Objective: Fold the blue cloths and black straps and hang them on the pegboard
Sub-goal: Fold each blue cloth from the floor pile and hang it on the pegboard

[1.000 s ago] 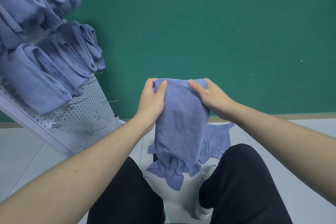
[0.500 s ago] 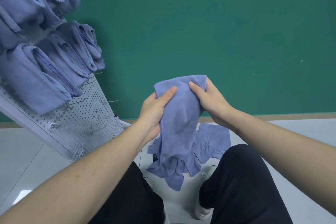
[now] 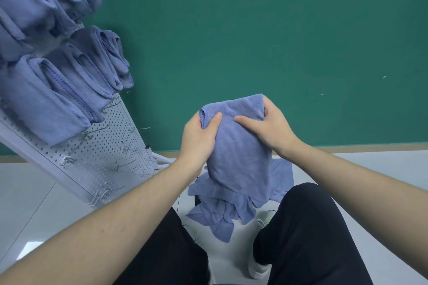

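Blue cloth point(image 3: 240, 155) between left hand point(image 3: 199, 139) and right hand point(image 3: 273, 127), top edge in both grips.

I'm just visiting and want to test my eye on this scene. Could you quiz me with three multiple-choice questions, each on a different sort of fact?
1. Where is the pegboard?
A. to the person's left
B. to the right
C. behind the wall

2. What colour is the wall?
A. white
B. green
C. red

3. How is the held cloth gripped?
A. left hand only
B. lying loose on the floor
C. both hands

Answers:
1 A: the board leans at the left edge, hung with folded cloths.
2 B: the wall shows green above a pale floor.
3 C: the left hand and right hand each clutch its top.
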### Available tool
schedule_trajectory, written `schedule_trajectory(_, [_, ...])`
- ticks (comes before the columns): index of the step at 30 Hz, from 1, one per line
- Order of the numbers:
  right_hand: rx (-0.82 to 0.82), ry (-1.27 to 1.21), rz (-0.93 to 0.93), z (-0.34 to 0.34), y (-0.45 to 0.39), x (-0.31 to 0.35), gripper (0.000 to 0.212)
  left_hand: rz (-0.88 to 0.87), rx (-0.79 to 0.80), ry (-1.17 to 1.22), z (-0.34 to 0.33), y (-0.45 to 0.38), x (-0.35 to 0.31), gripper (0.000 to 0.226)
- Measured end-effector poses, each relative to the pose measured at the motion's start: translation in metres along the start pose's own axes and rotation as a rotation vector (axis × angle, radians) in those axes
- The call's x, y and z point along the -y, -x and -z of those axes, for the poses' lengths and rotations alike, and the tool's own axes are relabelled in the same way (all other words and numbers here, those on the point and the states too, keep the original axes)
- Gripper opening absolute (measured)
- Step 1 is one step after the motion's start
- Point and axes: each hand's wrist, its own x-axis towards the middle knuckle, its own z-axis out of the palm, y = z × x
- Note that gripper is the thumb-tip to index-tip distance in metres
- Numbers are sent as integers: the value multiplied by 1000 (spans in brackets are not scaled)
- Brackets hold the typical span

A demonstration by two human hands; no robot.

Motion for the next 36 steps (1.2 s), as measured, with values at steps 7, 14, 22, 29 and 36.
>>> schedule_trajectory(7, [28, 168, 29, -9, 4, -1, 40, -205, -107, -327, 3, 2, 6, 29])
schedule_trajectory(14, [-141, 202, 2, -24, -1, -6, 29, -178, -100, -300, -4, 1, 9, 36])
schedule_trajectory(22, [-196, 112, -23, -36, 0, -5, 28, -86, -99, -124, -13, -1, 2, 33])
schedule_trajectory(29, [-223, -78, -124, -50, 1, 8, 21, -52, -33, -90, -25, 6, 1, 32])
schedule_trajectory(36, [-100, -13, -7, -49, 9, 5, 12, 97, 0, 15, -27, 2, -3, 27])
